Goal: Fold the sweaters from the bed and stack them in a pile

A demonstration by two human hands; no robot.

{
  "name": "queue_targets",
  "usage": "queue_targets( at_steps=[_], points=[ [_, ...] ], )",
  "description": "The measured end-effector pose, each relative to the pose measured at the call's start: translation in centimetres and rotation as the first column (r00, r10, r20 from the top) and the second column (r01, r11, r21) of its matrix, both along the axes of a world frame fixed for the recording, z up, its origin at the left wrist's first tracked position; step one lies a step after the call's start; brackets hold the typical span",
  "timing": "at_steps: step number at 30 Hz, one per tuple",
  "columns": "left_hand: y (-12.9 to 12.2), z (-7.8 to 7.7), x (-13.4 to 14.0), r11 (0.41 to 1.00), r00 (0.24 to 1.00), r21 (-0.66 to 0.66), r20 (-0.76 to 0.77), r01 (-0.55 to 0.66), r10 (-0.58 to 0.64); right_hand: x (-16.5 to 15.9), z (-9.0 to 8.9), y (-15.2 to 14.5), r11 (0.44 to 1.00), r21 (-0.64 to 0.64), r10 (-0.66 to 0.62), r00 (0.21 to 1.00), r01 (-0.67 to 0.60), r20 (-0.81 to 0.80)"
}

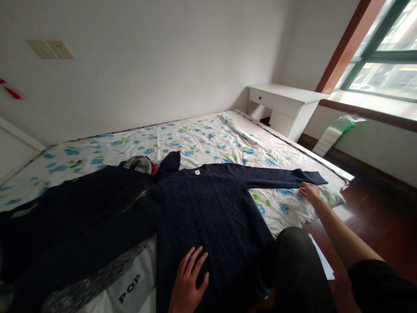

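Observation:
A dark navy cable-knit sweater (208, 208) lies spread out on the bed, its neckline with a small white label toward the wall. Out to the right stretches one sleeve, and at its lower edge near the cuff my right hand (309, 192) has its fingers closed on the knit. My left hand (189, 282) rests over the lower body of the sweater, fingers spread and holding nothing. The other sleeve runs left among dark clothes (71, 204), where its outline is hard to make out.
Under the clothes is a floral bed sheet (169, 134). A grey garment printed "POP" (130, 287) lies at lower left. My knee (296, 261) is at the bed's front edge. A white desk (283, 100) and a green-and-white package (337, 132) stand by the window.

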State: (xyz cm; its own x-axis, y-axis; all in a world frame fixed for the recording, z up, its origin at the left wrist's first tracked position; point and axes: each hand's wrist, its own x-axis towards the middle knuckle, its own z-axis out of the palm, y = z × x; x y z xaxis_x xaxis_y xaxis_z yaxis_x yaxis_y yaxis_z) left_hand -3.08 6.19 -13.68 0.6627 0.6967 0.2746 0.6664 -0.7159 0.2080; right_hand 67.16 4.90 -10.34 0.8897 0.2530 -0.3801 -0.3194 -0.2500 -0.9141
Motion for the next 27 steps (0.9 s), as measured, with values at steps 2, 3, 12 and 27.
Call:
queue_targets(
  at_steps=[2,3,12,27],
  points=[
    [-3.2,0.2,0.4,0.996,0.996,-0.022,-0.015,0.089,-0.090,-3.2,0.3,0.1,0.959,-0.079,0.268,0.961,-0.273,-0.070],
    [-4.7,0.2,0.6,0.991,0.991,-0.040,-0.030,0.127,-0.128,-5.1,0.5,0.1,0.862,-0.119,0.478,0.868,-0.493,-0.137],
    [-3.6,2.1,-3.9,0.938,0.920,-0.142,0.195,-0.315,0.339,-18.7,2.2,-1.3,-0.119,-0.156,0.913,-0.046,-0.981,-0.406],
    [-4.4,5.5,-10.9,0.030,0.822,-0.999,-0.003,-0.024,0.569,-19.1,2.9,-2.0,-0.331,-0.558,0.844,0.025,-0.761,-0.536]
  ],
)
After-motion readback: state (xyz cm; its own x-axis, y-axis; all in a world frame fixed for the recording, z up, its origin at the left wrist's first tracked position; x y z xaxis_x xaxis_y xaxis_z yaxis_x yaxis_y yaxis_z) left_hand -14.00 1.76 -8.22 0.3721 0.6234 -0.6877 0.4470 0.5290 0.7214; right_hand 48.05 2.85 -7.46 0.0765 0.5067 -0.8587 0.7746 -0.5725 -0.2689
